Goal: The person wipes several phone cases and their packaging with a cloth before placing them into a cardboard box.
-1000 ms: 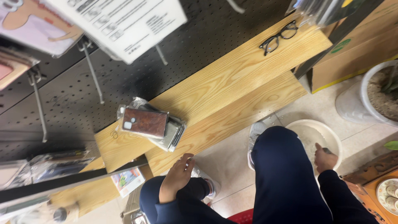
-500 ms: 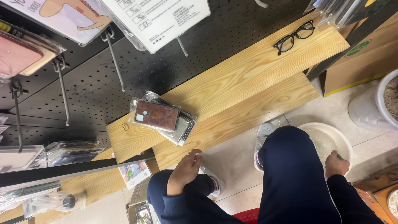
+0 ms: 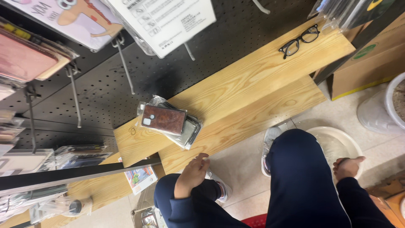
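A stack of phone cases in clear bags (image 3: 169,121), brown one on top, lies left of centre on the light wooden shelf (image 3: 253,84), with black glasses (image 3: 299,40) at upper right. A white instruction sheet (image 3: 168,21) and a pink packet (image 3: 25,57) hang on the black pegboard (image 3: 105,93) at top left. Both hands are empty with loose fingers: the left hand (image 3: 192,175) on the knee just below the stack, the right hand (image 3: 346,166) at lower right above the tiled floor (image 3: 244,169).

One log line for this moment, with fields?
left hand: empty, on knee | right hand: empty, over basin | phone cases: on shelf

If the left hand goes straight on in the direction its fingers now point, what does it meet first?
Probably the front edge of the lower light wooden shelf board: the left hand rests on the knee with fingers aimed up at it. Further along lies the stack of plastic-wrapped phone cases. Depth is unclear.
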